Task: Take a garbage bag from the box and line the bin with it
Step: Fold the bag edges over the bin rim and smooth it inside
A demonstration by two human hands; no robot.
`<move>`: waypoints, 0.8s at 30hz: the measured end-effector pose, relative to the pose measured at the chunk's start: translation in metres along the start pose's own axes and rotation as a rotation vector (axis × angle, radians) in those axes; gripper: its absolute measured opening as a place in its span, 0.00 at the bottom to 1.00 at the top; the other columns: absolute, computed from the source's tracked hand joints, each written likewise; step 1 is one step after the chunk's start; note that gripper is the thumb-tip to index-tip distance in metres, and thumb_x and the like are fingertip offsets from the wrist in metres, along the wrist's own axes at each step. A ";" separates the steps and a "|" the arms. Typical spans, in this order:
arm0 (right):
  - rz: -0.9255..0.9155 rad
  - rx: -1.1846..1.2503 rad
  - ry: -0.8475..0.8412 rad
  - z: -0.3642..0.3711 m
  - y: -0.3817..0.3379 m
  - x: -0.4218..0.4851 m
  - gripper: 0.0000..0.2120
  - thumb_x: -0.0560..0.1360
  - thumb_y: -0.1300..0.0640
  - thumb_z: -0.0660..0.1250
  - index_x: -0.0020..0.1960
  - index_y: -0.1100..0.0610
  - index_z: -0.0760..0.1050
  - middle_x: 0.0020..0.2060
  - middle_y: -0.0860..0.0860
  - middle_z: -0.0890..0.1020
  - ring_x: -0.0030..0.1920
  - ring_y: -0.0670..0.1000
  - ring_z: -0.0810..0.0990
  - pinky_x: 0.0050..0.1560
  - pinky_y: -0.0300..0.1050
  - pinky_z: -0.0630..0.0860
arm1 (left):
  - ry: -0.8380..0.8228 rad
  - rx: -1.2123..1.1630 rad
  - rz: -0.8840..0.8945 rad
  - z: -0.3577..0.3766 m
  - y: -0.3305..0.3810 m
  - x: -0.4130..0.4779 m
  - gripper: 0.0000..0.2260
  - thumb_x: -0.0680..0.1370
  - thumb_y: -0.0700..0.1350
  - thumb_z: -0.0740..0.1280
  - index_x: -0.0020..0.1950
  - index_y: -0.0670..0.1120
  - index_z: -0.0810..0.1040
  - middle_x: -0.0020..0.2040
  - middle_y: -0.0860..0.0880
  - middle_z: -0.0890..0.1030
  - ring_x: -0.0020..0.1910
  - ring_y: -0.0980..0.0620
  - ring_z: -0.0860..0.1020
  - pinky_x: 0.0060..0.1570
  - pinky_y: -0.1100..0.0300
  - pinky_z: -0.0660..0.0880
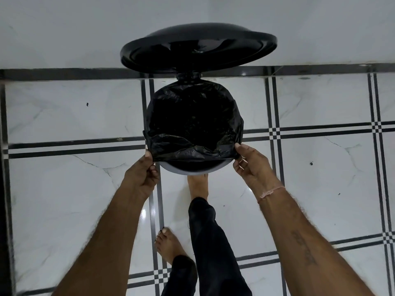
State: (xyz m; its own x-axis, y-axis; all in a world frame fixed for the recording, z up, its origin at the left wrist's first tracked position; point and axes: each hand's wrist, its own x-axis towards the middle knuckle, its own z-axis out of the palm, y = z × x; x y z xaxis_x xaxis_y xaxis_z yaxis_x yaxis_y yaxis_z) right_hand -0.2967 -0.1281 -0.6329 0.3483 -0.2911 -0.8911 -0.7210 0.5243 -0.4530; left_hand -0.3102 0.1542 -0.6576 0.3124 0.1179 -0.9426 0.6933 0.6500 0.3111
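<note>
We see the round black pedal bin (193,170) just beyond our 2 hands, lid (198,48) up. The crinkled black plastic garbage bag (193,122) sits inside, near hem not yet folded over the near rim. Left hand (142,175) and right hand (253,165) pinch its corners, equally close. Pedal and box are hidden.

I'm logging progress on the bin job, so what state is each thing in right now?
Lid: swung open, upright behind the bin.
Bin: open, near rim partly uncovered.
Garbage bag: inside the bin, edge folded over most of the rim.
Left hand: pinching the bag's near-left edge.
Right hand: pinching the bag's near-right edge.
Foot: at the bin's base, pedal hidden.
</note>
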 end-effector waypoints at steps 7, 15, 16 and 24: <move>0.024 -0.197 0.035 -0.004 0.004 -0.012 0.05 0.78 0.54 0.75 0.54 0.51 0.84 0.46 0.46 0.84 0.43 0.46 0.75 0.42 0.42 0.67 | 0.042 -0.027 -0.006 0.004 -0.006 -0.006 0.11 0.81 0.52 0.69 0.45 0.46 0.79 0.30 0.52 0.76 0.22 0.60 0.73 0.23 0.68 0.73; 0.066 -0.214 -0.038 0.004 0.006 -0.018 0.10 0.79 0.43 0.72 0.48 0.49 0.82 0.46 0.43 0.81 0.42 0.46 0.72 0.40 0.43 0.67 | -0.123 -0.097 -0.042 0.001 -0.019 -0.013 0.11 0.83 0.53 0.66 0.50 0.46 0.78 0.41 0.51 0.75 0.37 0.57 0.73 0.27 0.67 0.74; 0.055 -0.222 -0.056 0.005 0.007 -0.019 0.10 0.78 0.42 0.73 0.49 0.49 0.82 0.46 0.43 0.80 0.43 0.46 0.72 0.41 0.43 0.67 | -0.156 -0.102 -0.045 -0.002 -0.021 -0.015 0.08 0.83 0.50 0.66 0.51 0.46 0.78 0.43 0.51 0.76 0.39 0.57 0.74 0.29 0.67 0.75; 0.044 -0.293 -0.089 0.006 0.023 -0.032 0.09 0.76 0.44 0.76 0.47 0.49 0.81 0.47 0.42 0.80 0.47 0.47 0.72 0.45 0.44 0.67 | -0.185 -0.107 -0.064 -0.008 -0.038 -0.022 0.06 0.83 0.48 0.66 0.55 0.47 0.79 0.45 0.52 0.79 0.40 0.57 0.76 0.30 0.66 0.76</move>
State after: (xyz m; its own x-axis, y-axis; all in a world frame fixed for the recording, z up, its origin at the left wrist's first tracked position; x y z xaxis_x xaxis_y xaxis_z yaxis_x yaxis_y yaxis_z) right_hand -0.3211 -0.1019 -0.6149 0.3548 -0.1952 -0.9143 -0.8742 0.2775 -0.3985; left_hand -0.3483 0.1332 -0.6499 0.3909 -0.0595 -0.9185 0.6460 0.7286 0.2278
